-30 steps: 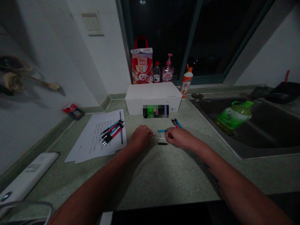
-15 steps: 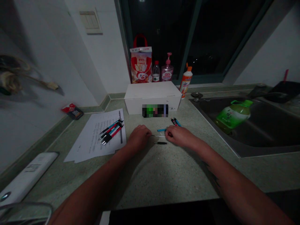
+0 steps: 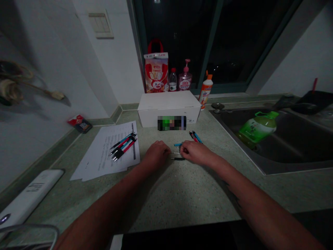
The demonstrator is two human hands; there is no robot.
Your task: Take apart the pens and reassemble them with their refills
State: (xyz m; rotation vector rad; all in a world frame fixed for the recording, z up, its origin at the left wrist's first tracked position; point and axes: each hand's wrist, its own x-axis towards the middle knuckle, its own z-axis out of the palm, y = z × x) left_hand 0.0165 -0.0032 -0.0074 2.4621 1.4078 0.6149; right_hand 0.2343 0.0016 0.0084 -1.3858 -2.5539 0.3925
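Observation:
A thin whitish pen refill (image 3: 175, 153) spans the gap between my hands just over the counter. My left hand (image 3: 157, 153) pinches its left end with closed fingers. At the other end, the fingers of my right hand (image 3: 195, 151) are closed around it. A short blue pen barrel (image 3: 178, 144) lies just beyond the refill, partly beside my right hand. On the near side rests a black pen part (image 3: 178, 159) with a thin metal tip. Behind my right hand lie several red, black and blue pens (image 3: 195, 136).
Several pens (image 3: 123, 146) lie piled on printed sheets (image 3: 100, 152) at the left. A white box (image 3: 169, 100) stands at the back, before bottles and a bag (image 3: 156, 73). To the right is a sink (image 3: 288, 152) holding a green jug (image 3: 257, 128). A white device (image 3: 31, 194) sits at the near left.
My hands have drawn closer together: the left moved slightly right, the right slightly left. Less of the refill shows between them. The blue barrel and black part stay in place.

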